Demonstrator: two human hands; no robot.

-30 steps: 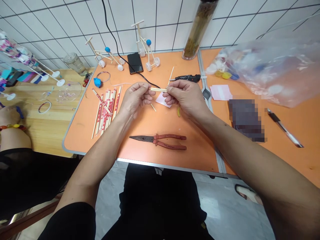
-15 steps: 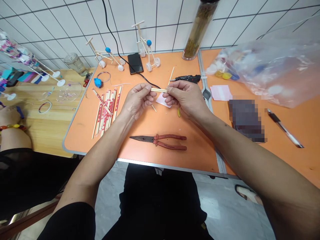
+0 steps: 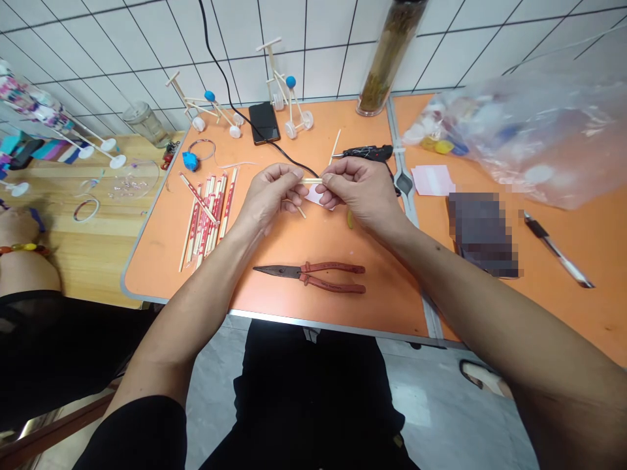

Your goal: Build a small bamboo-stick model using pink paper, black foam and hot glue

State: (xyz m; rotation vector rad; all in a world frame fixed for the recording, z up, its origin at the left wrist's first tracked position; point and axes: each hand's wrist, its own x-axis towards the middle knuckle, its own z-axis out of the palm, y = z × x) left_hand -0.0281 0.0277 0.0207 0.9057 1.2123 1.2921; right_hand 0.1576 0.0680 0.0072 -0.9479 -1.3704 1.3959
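My left hand [image 3: 275, 190] and my right hand [image 3: 353, 189] face each other above the orange table. Between them they pinch short wooden sticks [image 3: 312, 181], laid side by side and level; fingers cover both ends. Under the hands lie a pale pink paper slip [image 3: 318, 194] and a loose piece of stick [image 3: 300, 211]. Nearer to me, long-nose pliers [image 3: 308, 273] with red handles rest flat. Just beyond my right hand is a black glue gun [image 3: 367, 153], with another thin stick [image 3: 336, 147] by its tip.
Paper-wrapped chopsticks [image 3: 208, 212] lie left of my hands. Two stick tricycle models [image 3: 289, 108] stand at the back beside a phone [image 3: 264, 123]. A tall jar [image 3: 386, 65], a plastic bag [image 3: 519, 137] and a pen [image 3: 558, 251] are rightward. Another person's arm [image 3: 27, 261] rests at the left.
My hands have come slightly closer together, so less of the sticks shows between them. The view has shifted a little; the things on the table lie as before.
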